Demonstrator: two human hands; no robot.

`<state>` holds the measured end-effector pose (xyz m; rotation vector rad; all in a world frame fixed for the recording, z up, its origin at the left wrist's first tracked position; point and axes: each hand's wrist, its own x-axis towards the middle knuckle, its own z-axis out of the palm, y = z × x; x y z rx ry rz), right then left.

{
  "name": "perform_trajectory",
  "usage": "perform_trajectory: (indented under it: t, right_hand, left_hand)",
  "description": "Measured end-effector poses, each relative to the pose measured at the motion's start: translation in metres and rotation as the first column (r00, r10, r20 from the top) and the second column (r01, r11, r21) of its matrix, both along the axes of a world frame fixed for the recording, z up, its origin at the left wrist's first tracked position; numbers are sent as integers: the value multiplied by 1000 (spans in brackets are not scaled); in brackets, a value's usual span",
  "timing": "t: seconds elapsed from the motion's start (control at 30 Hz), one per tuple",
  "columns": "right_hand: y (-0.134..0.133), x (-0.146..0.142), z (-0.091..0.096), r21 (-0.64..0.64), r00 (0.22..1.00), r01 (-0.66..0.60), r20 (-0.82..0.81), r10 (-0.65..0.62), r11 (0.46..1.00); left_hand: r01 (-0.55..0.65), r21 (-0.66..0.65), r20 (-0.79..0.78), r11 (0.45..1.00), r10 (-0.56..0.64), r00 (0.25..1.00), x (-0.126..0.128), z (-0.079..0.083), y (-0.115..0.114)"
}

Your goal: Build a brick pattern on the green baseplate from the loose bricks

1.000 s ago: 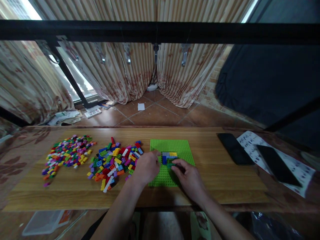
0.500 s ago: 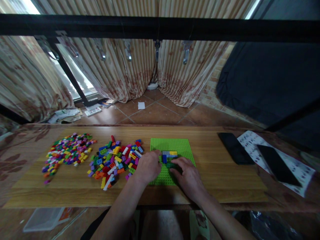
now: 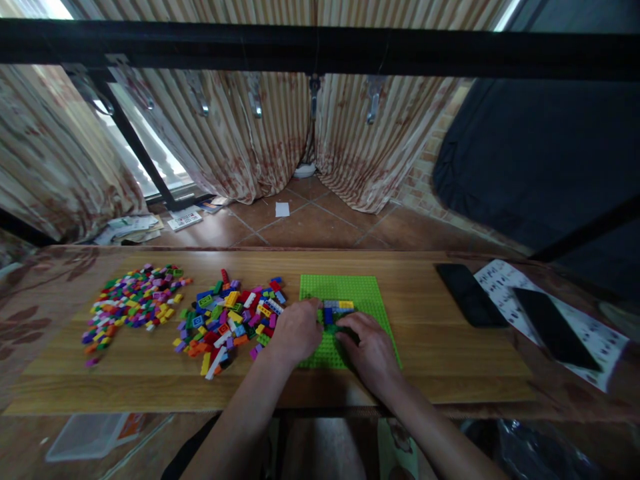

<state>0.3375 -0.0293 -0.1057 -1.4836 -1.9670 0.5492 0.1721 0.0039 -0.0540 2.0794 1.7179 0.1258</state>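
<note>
A bright green baseplate (image 3: 340, 285) lies on the wooden board with a small group of bricks on it. Among them are a blue brick (image 3: 329, 317) and a yellow brick (image 3: 346, 305), with grey ones beside them. My left hand (image 3: 299, 330) rests over the plate's left side, fingers curled against the left end of the group; its fingertips hide what they hold, if anything. From the right, my right hand (image 3: 371, 347) pinches a dark green brick (image 3: 334, 329) just below the blue one. The fingers partly cover this brick.
Left of the plate lies a pile of larger mixed bricks (image 3: 227, 320), then a heap of smaller pieces (image 3: 135, 297). At the right are a black phone-like slab (image 3: 470, 295), a printed sheet (image 3: 493, 275) and another dark slab (image 3: 555, 327). A dark bar (image 3: 320, 53) crosses beyond.
My right hand has shifted slightly left with the dark green brick, closer to the blue brick. My left hand stays nearly in place. The whole view has moved a little.
</note>
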Motion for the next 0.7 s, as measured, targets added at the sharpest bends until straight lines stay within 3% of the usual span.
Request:
perform_trajectory:
  t: [0.33,0.7]
  right_hand:
    - [0,-3,1,15,1000,2,-3,-2,1000]
    - [2,-3,0,25,1000,2,-18,-2,1000]
  left_hand:
    - [-4,-3,38,1000,4,999,-1,1,0]
    - [-122,-32,62,992,124,990,5,-2,3]
